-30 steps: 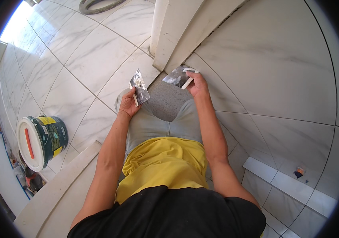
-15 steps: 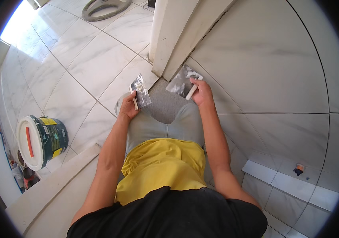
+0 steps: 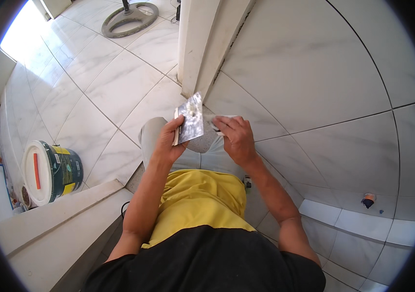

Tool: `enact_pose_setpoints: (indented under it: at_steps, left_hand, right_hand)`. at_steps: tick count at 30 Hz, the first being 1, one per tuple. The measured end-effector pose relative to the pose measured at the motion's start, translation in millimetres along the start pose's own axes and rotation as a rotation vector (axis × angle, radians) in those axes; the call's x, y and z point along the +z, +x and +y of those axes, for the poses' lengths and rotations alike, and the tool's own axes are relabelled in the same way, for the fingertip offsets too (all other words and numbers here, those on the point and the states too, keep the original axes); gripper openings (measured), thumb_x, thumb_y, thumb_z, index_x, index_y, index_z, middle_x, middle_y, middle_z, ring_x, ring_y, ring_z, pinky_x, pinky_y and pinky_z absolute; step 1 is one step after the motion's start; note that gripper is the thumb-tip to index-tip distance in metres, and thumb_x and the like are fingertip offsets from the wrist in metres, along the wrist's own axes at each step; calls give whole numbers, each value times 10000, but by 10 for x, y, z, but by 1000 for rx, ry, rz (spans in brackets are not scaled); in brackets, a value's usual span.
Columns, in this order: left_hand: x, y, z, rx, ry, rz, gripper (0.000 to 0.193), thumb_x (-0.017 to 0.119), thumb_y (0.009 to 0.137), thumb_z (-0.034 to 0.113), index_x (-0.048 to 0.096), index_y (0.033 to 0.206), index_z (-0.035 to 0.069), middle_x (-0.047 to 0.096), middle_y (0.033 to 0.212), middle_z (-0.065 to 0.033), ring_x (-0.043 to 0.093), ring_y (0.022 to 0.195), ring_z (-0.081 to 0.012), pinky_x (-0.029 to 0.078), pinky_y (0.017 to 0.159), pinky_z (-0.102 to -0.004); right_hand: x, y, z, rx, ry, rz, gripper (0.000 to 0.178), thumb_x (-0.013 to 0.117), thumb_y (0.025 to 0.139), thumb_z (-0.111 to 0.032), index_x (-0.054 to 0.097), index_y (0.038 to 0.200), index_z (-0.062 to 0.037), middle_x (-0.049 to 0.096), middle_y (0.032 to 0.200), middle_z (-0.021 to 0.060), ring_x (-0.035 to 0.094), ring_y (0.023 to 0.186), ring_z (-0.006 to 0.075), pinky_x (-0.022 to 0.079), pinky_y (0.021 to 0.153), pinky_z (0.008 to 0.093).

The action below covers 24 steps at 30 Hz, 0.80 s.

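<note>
My left hand point(image 3: 169, 141) grips a flat putty scraper point(image 3: 192, 119) by its pale back edge. The shiny metal blade is tilted up and carries smears of light paste. Beside it, my right hand point(image 3: 239, 142) is closed on a second scraper point(image 3: 209, 118), turned nearly edge-on so that little of its blade shows. The two blades are close together over my knees; whether they touch I cannot tell. Under them a strip of grey rough floor point(image 3: 198, 144) shows between my legs.
A white door frame point(image 3: 197, 44) rises just ahead, joining a tiled wall point(image 3: 314, 73) on the right. To the left stands a lidded dark green bucket point(image 3: 69, 168) on marble-look floor tiles point(image 3: 103, 102). A grey ring-shaped base point(image 3: 129, 20) stands farther off.
Both hands have come closer together. The left scraper has moved right and turned upward; the right one has come down and left and rotated from face-on to nearly edge-on.
</note>
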<state>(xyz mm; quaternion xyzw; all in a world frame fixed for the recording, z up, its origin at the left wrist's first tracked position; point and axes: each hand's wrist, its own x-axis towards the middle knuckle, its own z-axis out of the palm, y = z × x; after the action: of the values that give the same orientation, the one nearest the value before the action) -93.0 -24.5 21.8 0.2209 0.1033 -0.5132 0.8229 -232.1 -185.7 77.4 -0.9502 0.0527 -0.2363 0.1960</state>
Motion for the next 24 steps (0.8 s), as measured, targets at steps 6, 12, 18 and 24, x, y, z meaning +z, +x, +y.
enact_pose_setpoints:
  at_steps: [6,12,18,24]
  left_hand:
    - [265,-175,330,271,287,-130,275,473,942,143,496,1181,8,616,1085,-108,624,961,-189,506,865,-338]
    - [374,-107,77,316,357,-217,301,496,935,78,478,1228,17,585,1158,-103,579,1051,-186,480,912,-335]
    - [410,-90,65,299,417,-262,277,511,929,76,513,1200,19,597,1148,-85,577,1043,-170,474,902,-323]
    - [227,-73,94,333,575,-340,228,568,908,97,584,1124,27,626,1102,-44,572,982,-128,448,873,-291]
  right_hand:
    - [-317,-239,130,630,674,154,179,570,838,-45,641,999,-13,649,919,23,594,812,134,467,676,291]
    - [-422,-231,-160,1021,1541,88,174,605,825,-66,617,981,8,630,880,44,592,764,106,500,691,259]
    - [-366,-245,-134,1126,1573,-1,174,606,812,-65,611,968,11,632,856,50,603,753,119,507,681,263]
    - [-384,-133,-30,1112,1610,-92,209,573,814,-65,593,994,40,638,888,91,633,760,163,531,706,294]
